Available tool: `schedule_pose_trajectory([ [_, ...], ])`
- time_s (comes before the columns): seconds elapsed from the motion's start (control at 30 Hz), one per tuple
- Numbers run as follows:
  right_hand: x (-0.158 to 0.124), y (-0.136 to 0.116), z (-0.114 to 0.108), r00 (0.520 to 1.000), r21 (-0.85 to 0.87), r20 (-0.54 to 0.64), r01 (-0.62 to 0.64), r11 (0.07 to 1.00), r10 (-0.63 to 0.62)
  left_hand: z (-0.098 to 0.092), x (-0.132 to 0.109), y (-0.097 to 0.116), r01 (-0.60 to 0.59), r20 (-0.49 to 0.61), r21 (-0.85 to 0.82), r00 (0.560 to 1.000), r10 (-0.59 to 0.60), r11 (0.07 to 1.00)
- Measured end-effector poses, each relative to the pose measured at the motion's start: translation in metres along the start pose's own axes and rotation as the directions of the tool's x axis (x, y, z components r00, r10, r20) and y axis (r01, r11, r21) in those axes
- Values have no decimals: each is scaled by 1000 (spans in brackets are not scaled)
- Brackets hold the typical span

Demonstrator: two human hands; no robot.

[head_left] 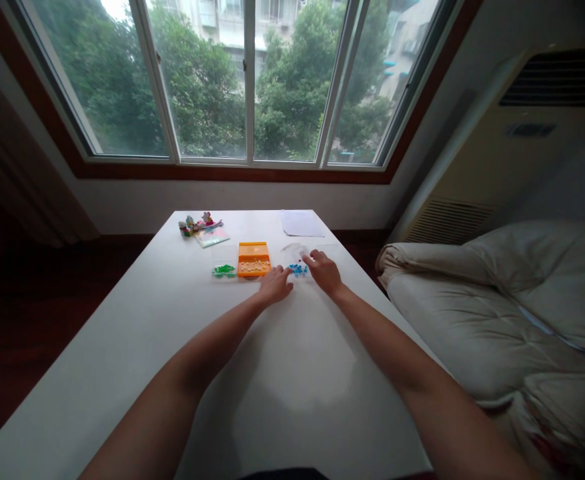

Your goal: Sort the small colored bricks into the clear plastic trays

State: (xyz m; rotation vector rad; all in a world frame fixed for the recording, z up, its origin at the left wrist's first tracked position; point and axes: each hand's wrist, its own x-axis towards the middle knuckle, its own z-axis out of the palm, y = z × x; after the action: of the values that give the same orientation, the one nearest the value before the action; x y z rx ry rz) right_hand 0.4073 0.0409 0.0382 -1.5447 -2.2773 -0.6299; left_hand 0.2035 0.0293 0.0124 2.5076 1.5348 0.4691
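My left hand (275,285) rests low over the white table, its fingers stretched and apart, with the fingertips at the left edge of a small pile of blue pieces (298,270). On the other side of that pile is my right hand (325,272), its fingers curled inward above a sheet or lid of clear plastic (296,251). Anything small between those fingertips is too tiny to make out. Left of my left hand stands an orange tray (253,248) with pale small pieces in its near part. Green pieces (223,271) lie beside the tray in what looks like a clear container.
Small colourful figures (187,227) stand at the table's far left, near a pale card or booklet (212,237). White paper (302,223) lies at the far right corner. A cushioned sofa (452,313) is to the right of the white table (172,320); windows are ahead.
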Motion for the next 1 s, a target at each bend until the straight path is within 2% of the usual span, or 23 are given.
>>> schedule_pose_trajectory([
  [0.13, 4, -6, -10, 973, 58, 49, 222, 973, -225, -2, -20, -12, -21, -42, -51, 999, 19, 998],
  [0.23, 6, -17, -12, 938, 156, 69, 326, 932, -340, -5, -35, -22, -87, -66, -84, 994, 82, 993],
  [0.4, 8, -26, -16, 889, 268, 25, 434, 860, -457, -15, -56, -36, -106, -64, -118, 993, 99, 987],
  [0.5, 8, -26, -19, 886, 262, -6, 448, 855, -463, -22, -65, -42, -107, -58, -135, 993, 100, 985],
  [0.6, 6, -26, -22, 934, 312, -59, 353, 882, -353, -28, -75, -47, -101, -61, -130, 994, 94, 986],
  [0.7, 2, -30, -21, 987, 389, -140, 129, 912, -80, -31, -86, -54, -92, -64, -123, 994, 84, 988],
  [0.8, -1, -35, -13, 974, 504, -164, -52, 862, 154, -34, -97, -64, -80, -76, -140, 995, 70, 987],
  [0.9, -3, -42, -6, 961, 599, -136, -115, 792, 242, -40, -101, -71, -32, -170, -196, 985, -2, 980],
  [1.0, 0, -54, -8, 960, 652, -136, -100, 751, 246, -53, -95, -72, 2, -327, -345, 937, -123, 939],
])
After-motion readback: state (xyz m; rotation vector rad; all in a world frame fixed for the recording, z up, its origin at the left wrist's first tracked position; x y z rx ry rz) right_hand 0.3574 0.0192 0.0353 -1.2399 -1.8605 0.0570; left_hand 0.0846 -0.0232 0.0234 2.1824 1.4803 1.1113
